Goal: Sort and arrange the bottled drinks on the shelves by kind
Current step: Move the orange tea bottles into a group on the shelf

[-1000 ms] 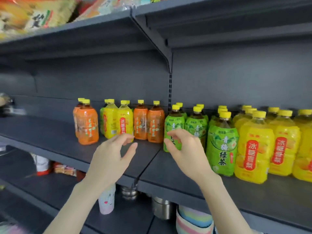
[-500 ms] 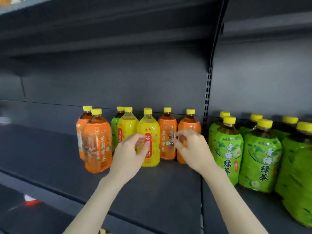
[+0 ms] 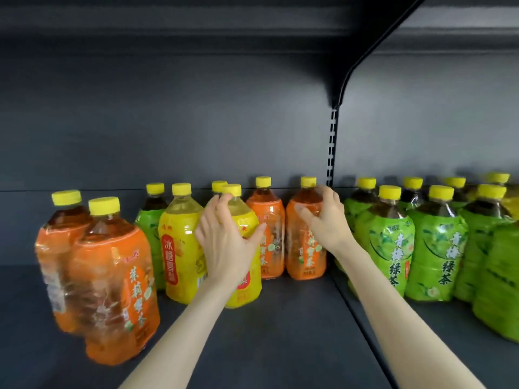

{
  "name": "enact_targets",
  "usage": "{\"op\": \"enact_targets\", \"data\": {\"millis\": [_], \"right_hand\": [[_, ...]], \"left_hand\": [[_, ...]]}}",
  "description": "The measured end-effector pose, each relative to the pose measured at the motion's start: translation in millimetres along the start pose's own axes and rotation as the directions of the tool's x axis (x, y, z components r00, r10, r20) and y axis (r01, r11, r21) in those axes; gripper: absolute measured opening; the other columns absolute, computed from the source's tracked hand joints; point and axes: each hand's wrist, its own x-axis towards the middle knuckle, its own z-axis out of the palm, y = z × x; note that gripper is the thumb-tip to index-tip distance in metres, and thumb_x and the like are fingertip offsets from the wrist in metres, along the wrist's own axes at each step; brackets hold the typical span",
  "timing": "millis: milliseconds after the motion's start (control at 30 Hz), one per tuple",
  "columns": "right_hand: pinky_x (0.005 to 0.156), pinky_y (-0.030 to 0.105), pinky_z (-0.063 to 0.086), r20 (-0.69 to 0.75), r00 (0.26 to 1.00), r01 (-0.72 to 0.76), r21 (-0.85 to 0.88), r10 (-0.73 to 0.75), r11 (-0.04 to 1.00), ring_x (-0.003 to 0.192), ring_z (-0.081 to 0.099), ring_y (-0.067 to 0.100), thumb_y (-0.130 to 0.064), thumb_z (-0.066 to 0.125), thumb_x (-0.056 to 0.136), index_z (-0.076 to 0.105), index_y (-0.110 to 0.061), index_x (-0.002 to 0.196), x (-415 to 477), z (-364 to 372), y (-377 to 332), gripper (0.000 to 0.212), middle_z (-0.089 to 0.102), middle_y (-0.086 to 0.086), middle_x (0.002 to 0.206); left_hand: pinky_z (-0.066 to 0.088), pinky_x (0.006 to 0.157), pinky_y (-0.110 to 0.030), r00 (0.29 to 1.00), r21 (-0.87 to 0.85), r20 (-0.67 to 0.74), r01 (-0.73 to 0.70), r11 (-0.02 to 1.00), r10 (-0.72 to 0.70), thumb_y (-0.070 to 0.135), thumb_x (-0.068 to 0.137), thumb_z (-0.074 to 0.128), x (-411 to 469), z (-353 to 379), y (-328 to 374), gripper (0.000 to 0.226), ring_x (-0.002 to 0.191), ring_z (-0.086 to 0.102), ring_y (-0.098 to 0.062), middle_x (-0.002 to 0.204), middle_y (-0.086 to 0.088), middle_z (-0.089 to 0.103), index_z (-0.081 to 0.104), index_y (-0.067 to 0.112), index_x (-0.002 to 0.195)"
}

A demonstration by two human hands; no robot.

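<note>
My left hand point(image 3: 227, 242) wraps round a yellow bottle point(image 3: 247, 276) standing in the middle of the dark shelf point(image 3: 266, 332). My right hand point(image 3: 325, 220) grips the shoulder of an orange bottle point(image 3: 304, 254) just right of it. Another orange bottle point(image 3: 266, 234) stands between the two. A second yellow bottle point(image 3: 181, 248) stands left of my left hand, with a green bottle point(image 3: 150, 226) behind it. Two orange bottles point(image 3: 112, 279) stand at the front left. All have yellow caps.
A dense group of green bottles point(image 3: 432, 248) fills the shelf section to the right, past the slotted upright point(image 3: 332, 147). A shelf bracket point(image 3: 351, 77) hangs overhead. The shelf's front middle and far left are bare.
The view has closed in on the shelf. My left hand has wrapped round the yellow bottle, and my right hand has taken hold of the rightmost orange bottle.
</note>
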Motion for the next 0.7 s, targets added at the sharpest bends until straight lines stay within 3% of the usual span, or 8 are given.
{"op": "enact_targets", "data": {"millis": [167, 333, 500, 700], "right_hand": [[0.117, 0.049, 0.021, 0.039, 0.993, -0.108, 0.023, 0.107, 0.994, 0.145, 0.02, 0.032, -0.041, 0.066, 0.086, 0.01, -0.01, 0.152, 17.4, 15.5, 6.5, 0.093, 0.02, 0.013, 0.158], [0.106, 0.053, 0.039, 0.064, 0.986, -0.151, -0.022, 0.152, 0.988, 0.13, 0.04, 0.037, -0.051, 0.063, 0.084, 0.018, -0.023, 0.15, 17.6, 16.3, 12.5, 0.084, 0.032, 0.015, 0.145], [0.106, 0.05, 0.036, 0.041, 0.99, -0.124, -0.157, 0.132, 0.98, 0.132, 0.034, 0.042, -0.06, 0.058, 0.083, 0.016, -0.025, 0.151, 1.9, 8.5, 7.3, 0.087, 0.032, 0.017, 0.145], [0.1, 0.053, 0.045, -0.008, 0.997, -0.075, -0.202, 0.075, 0.976, 0.127, 0.043, 0.038, -0.076, 0.058, 0.069, 0.026, -0.031, 0.147, -29.8, -10.4, -0.6, 0.097, 0.042, 0.014, 0.137]], "left_hand": [[0.034, 0.1, -0.044, 1.0, -0.038, 0.021, 0.017, 0.999, -0.016, 0.05, 0.071, 0.072, 2.9, 0.1, -8.7, 0.087, 0.122, 0.044, -0.031, 0.131, -0.014, 0.052, 0.036, 0.008, 0.138], [0.032, 0.099, -0.043, 1.0, -0.047, 0.005, -0.004, 0.999, 0.005, 0.05, 0.074, 0.069, 2.1, -5.7, -11.4, 0.084, 0.123, 0.043, -0.031, 0.133, -0.013, 0.05, 0.037, 0.008, 0.138], [0.032, 0.096, -0.047, 1.0, 0.029, -0.021, 0.005, 1.0, -0.004, 0.048, 0.076, 0.068, 1.5, -8.0, -15.7, 0.081, 0.12, 0.043, -0.035, 0.131, -0.017, 0.051, 0.037, 0.005, 0.138], [0.028, 0.1, -0.049, 0.998, 0.061, -0.054, 0.024, 0.998, -0.02, 0.041, 0.078, 0.07, -1.6, -10.3, -14.4, 0.08, 0.128, 0.038, -0.036, 0.139, -0.018, 0.043, 0.035, 0.005, 0.14]]}}
